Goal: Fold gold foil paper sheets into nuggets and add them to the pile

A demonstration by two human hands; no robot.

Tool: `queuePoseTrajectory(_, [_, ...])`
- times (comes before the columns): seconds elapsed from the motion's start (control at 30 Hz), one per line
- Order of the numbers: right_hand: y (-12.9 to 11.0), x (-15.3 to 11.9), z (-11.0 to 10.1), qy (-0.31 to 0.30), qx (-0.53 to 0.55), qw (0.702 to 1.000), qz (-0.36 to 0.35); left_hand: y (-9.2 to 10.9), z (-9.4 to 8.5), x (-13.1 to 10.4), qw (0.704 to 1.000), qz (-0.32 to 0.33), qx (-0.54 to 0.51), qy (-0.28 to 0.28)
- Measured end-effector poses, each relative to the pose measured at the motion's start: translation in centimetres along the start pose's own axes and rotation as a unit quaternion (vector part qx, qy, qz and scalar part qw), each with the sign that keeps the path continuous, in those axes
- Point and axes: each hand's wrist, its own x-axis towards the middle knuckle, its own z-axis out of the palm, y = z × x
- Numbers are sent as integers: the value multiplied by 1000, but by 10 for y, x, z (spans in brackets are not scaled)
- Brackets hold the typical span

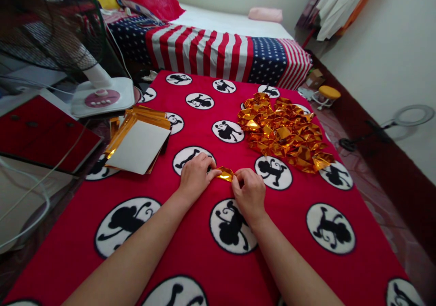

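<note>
A small folded piece of gold foil paper [225, 174] is held between my two hands, low over the red cloth. My left hand [196, 175] pinches its left end with thumb and fingers. At its right end, my right hand [250, 191] grips it with curled fingers. To the right lies a heap of folded gold foil pieces [282, 131], shiny and crowded together. A stack of flat foil sheets [141, 145] rests at the left, a pale side facing up on top and gold edges showing behind.
The red cloth with monkey circles [190, 260] covers the surface under my hands. On the left stand a fan [102, 97] and a red-fronted box [44, 131]. A bed with a striped, starred cover [204, 51] is beyond. A yellow stool [329, 92] stands by the right wall.
</note>
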Motion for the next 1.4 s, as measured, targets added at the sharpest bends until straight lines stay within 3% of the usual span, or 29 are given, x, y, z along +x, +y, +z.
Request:
queuePoseTrajectory(0.27, [-2,0,-4,1,25,1000,-4,0,0,-5,999,14,-40,8])
queuePoseTrajectory(0.43, [0,-2,-2,18,97,995,16,1,-1,-10,991,-10,-135,15])
queuePoseTrajectory(0.6, [-7,3,3,56,275,959,47,-1,-2,-12,947,-79,-308,54])
queuePoseTrajectory(0.73, [-24,11,10,47,336,940,20,-9,-12,-14,901,-109,-419,15])
queuePoseTrajectory(0.93, [-41,12,22,-12,379,925,-41,-12,-30,-18,902,-123,-410,-52])
queuePoseTrajectory(1.23, [-36,10,22,-21,377,925,-37,-16,-28,-21,879,-115,-459,-61])
queuePoseTrajectory(1.4, [-37,11,24,-14,373,926,-48,-16,-28,-20,894,-105,-434,-32])
